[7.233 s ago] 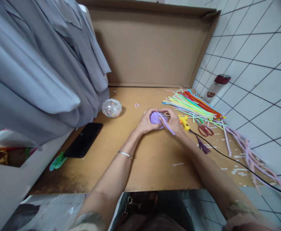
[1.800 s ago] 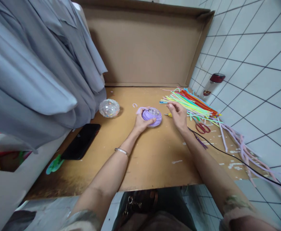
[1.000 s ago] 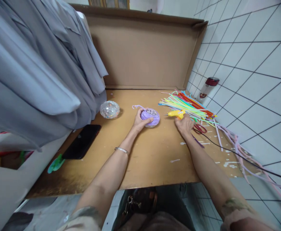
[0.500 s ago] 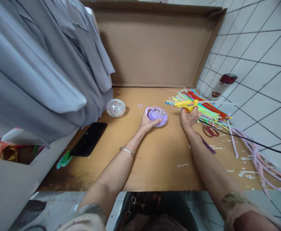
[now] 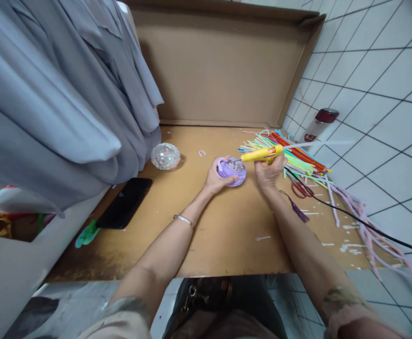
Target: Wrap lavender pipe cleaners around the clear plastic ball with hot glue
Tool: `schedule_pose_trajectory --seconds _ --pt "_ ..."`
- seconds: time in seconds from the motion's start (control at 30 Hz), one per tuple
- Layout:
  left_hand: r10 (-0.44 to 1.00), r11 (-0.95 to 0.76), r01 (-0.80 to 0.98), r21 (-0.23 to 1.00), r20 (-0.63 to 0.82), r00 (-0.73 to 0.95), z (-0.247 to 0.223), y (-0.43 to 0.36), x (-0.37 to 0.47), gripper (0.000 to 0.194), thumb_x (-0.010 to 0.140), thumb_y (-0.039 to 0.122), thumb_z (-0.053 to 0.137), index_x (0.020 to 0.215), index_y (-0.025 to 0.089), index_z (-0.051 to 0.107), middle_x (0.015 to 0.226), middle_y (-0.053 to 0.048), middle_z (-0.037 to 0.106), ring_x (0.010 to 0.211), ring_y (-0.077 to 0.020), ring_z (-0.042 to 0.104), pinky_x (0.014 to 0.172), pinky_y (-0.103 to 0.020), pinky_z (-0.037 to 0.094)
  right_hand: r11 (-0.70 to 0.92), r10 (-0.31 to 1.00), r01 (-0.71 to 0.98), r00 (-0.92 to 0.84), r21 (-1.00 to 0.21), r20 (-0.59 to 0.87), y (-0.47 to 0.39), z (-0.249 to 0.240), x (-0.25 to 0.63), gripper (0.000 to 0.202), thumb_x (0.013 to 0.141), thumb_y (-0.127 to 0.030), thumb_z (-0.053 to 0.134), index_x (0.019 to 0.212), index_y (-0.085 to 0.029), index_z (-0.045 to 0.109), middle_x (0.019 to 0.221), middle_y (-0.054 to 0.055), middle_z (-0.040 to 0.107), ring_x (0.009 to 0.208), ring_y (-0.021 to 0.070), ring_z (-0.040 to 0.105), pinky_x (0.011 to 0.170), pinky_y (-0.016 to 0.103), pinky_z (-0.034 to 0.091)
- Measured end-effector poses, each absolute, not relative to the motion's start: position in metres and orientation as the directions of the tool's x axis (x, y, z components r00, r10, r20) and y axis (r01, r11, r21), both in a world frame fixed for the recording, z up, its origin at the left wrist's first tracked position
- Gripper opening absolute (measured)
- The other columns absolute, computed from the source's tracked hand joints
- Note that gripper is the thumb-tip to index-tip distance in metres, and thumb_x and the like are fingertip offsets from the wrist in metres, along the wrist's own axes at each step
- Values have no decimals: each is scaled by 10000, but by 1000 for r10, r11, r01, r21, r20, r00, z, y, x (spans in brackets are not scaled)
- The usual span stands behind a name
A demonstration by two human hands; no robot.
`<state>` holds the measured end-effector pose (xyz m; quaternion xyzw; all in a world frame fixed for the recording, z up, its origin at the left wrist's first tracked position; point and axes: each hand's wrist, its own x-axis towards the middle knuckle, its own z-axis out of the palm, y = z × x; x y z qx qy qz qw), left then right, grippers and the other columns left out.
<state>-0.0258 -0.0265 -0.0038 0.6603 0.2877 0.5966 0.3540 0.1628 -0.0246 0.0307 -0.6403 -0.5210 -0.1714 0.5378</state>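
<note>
My left hand (image 5: 216, 178) grips a round ball wrapped in purple pipe cleaner (image 5: 233, 173) that rests on the wooden table (image 5: 206, 235). A loose purple end curls up at the ball's left side. My right hand (image 5: 269, 171) holds a yellow glue gun (image 5: 260, 154) level, with its nozzle pointing left and reaching the top of the ball. The gun's black cord (image 5: 350, 215) trails off to the right across the table.
A clear glittery ball (image 5: 165, 156) and a black phone (image 5: 124, 208) lie to the left, under hanging grey clothes (image 5: 58, 94). Coloured pipe cleaners (image 5: 290, 155), red scissors (image 5: 299, 188) and a red-capped bottle (image 5: 319, 123) sit at right near the tiled wall. A cardboard panel (image 5: 220, 70) stands behind.
My right hand let go of the purple ball, picked up the yellow glue gun from beside the pipe cleaners and brought its nozzle left to the ball. My left hand stayed on the ball.
</note>
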Motion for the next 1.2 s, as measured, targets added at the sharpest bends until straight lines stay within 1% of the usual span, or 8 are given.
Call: schedule_pose_trajectory --seconds 0.1,0.23,0.3,0.53,0.8,1.0,1.1,1.2 --pt "802 -585 -58 809 587 109 -4 -29 -25 720 559 541 894 1084 209 530 1300 -143 642 1245 -289 623 1095 -467 462 52 474 817 486 -574 734 -29 27 165 334 754 -406 553 1014 -201 513 965 130 568 945 320 531 887 500 446" --pt "800 -588 -44 808 588 119 -5 -31 -25 673 578 449 891 1100 203 545 1315 -139 636 1243 -284 627 1110 -465 457 105 540 866 364 -490 759 -30 23 162 255 740 -391 580 920 -221 519 909 109 574 930 318 548 908 508 424" --pt "801 -588 -25 809 586 124 -5 -32 -25 661 586 426 887 1111 206 550 1318 -131 635 1242 -281 627 1109 -459 458 133 541 887 310 -443 782 -29 20 161 240 748 -406 589 894 -228 523 898 104 578 923 319 554 902 512 416" --pt "792 -600 -26 800 598 123 -5 -31 -25 652 586 418 890 1107 208 559 1312 -127 640 1253 -280 623 1121 -457 448 114 479 909 303 -400 824 -24 16 164 201 782 -414 579 865 -237 532 875 104 595 905 315 572 857 487 435" --pt "805 -580 -33 814 579 125 -5 -32 -25 666 572 439 894 1101 199 568 1319 -140 639 1270 -288 615 1137 -464 444 120 529 914 272 -388 804 -27 21 164 168 771 -382 600 767 -247 501 834 107 628 879 311 598 863 474 449" --pt "793 -596 -40 802 595 132 -7 -31 -25 646 582 428 892 1090 200 564 1323 -137 631 1281 -283 607 1143 -460 437 113 574 911 266 -396 775 -29 22 164 126 784 -343 581 768 -237 515 870 128 635 923 321 600 883 483 436" --pt "781 -608 -60 792 610 131 -8 -30 -24 646 582 420 894 1093 201 564 1319 -137 633 1276 -285 610 1138 -466 438 121 550 916 258 -381 794 -26 20 166 103 787 -325 557 768 -244 496 842 113 622 910 312 594 858 471 436" --pt "771 -623 -44 781 623 134 -9 -28 -24 649 591 428 895 1102 206 562 1315 -128 638 1268 -278 615 1131 -461 443 128 487 928 248 -349 838 -22 17 169 135 770 -330 556 732 -258 449 785 92 613 847 295 589 808 448 441"
